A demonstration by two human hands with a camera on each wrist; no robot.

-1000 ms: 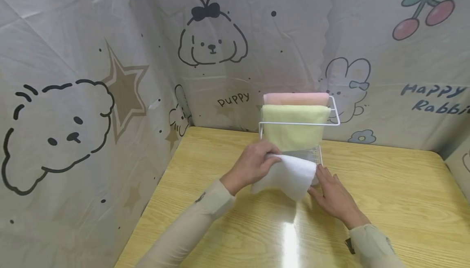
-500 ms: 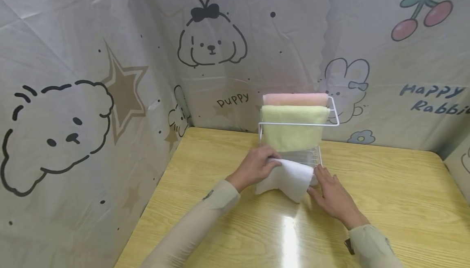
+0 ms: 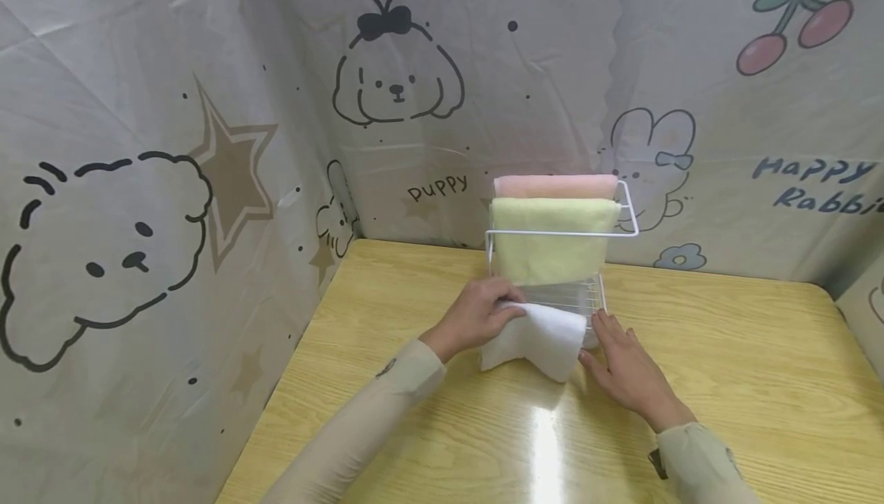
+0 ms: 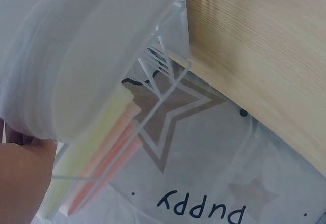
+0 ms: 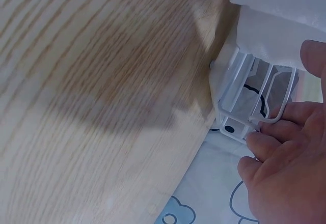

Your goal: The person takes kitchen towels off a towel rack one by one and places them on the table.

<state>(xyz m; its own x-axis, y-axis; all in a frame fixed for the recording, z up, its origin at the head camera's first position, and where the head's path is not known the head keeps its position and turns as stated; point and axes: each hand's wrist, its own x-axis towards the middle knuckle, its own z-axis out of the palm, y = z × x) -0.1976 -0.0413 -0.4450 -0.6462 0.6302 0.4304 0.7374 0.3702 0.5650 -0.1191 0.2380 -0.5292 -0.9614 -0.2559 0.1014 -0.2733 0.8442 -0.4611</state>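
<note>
In the head view my left hand [image 3: 475, 314] pinches the top edge of a white towel [image 3: 542, 335] between thumb and fingers. The towel hangs down in front of a white wire rack [image 3: 562, 233] and hides the rack's lower front. Fairly straight fingers of my right hand [image 3: 627, 370] touch the rack's right side low down, with the thumb spread near the towel's edge. Behind, a yellow towel [image 3: 552, 247] and a pink towel [image 3: 555, 186] hang over the rack's upper bars. The left wrist view has the white towel [image 4: 91, 66] filling its upper left.
The rack stands on a wood-grain table [image 3: 725, 381] near its back edge. A printed cloth [image 3: 414, 44] with cartoon drawings forms the back and left walls. Light reflects off the table in front of the towel.
My left hand has moved slightly down and toward me with the white towel, showing more of the rack's wire base. The right hand has stayed almost still.
</note>
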